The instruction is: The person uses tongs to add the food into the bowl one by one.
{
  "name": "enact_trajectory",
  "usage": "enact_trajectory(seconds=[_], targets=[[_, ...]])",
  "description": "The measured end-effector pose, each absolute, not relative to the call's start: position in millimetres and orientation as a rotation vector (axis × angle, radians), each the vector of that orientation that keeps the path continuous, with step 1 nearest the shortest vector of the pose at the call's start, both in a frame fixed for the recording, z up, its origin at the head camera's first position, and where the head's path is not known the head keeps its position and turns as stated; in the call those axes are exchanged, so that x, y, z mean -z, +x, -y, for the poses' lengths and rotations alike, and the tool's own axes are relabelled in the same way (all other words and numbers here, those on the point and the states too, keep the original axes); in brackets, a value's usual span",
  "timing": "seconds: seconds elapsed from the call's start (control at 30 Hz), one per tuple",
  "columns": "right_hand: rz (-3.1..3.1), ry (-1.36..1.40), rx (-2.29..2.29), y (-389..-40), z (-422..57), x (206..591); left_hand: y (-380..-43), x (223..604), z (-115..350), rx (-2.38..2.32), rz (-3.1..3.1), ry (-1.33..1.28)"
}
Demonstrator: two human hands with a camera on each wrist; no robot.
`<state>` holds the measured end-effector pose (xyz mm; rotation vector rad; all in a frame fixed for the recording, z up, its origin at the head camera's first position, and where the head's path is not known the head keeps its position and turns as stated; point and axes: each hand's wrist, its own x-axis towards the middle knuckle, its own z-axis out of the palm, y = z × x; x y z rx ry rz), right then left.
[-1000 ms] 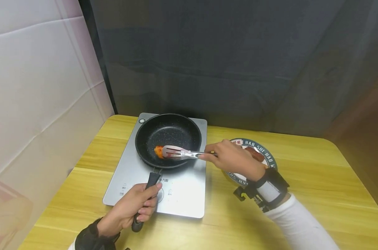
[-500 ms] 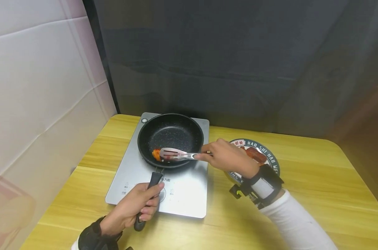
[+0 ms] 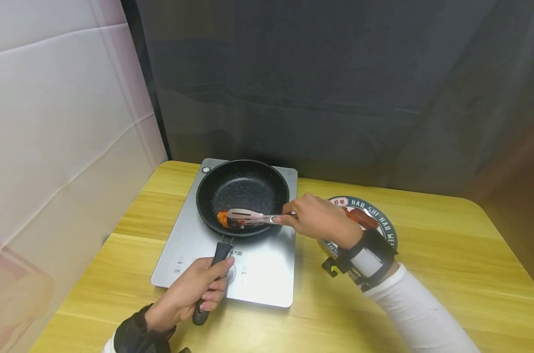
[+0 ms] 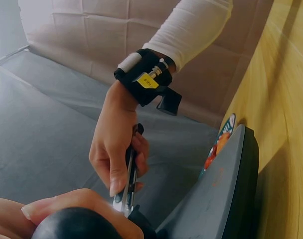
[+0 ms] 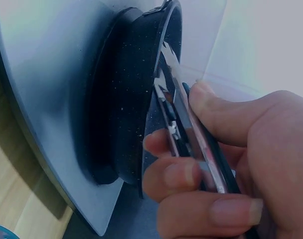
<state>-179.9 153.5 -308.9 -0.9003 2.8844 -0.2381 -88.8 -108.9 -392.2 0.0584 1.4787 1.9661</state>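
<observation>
My left hand (image 3: 198,289) grips the black handle (image 3: 223,251) of a dark speckled frying pan (image 3: 249,189). In my right hand (image 3: 317,220) is a pair of metal tongs (image 3: 249,217) with a slotted head, reaching over the pan's right rim. The tongs' tip lies against an orange-red piece of food (image 3: 223,219) near the pan's front left wall; the head covers part of that piece. From the right wrist, the thumb and curled fingers show around the tongs' two arms (image 5: 204,149), which stand slightly apart.
Beneath the pan is a silver induction cooktop (image 3: 267,284) on a yellow wooden table (image 3: 448,255). A green-rimmed plate (image 3: 383,223) with reddish-brown food (image 3: 362,218) sits to the right, partly behind the right forearm. A dark curtain (image 3: 315,88) hangs at the back, a pale cloth wall (image 3: 64,122) on the left.
The tongs have tilted onto their side and shifted towards the pan's near left, and the orange-red piece has slid that way too. My left hand keeps its grip on the handle.
</observation>
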Motion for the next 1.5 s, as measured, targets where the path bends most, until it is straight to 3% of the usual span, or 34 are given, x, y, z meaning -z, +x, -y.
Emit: enact_trajectory(seconds=[0.57,1.13,1.5], targets=[[-2.967,-0.682,0.325,-169.8,-169.2,300.7,-89.2,392.0,110.1,-1.944,-1.454,0.049],[-3.221,-0.602,0.712,-131.5,-232.3,311.7,-93.0,396.8,125.1,-1.934,-1.362,0.069],[-3.258,-0.318,0.707,-106.7,-299.6,346.9,-94.5,396.6,124.4,-1.940,-1.309,0.089]])
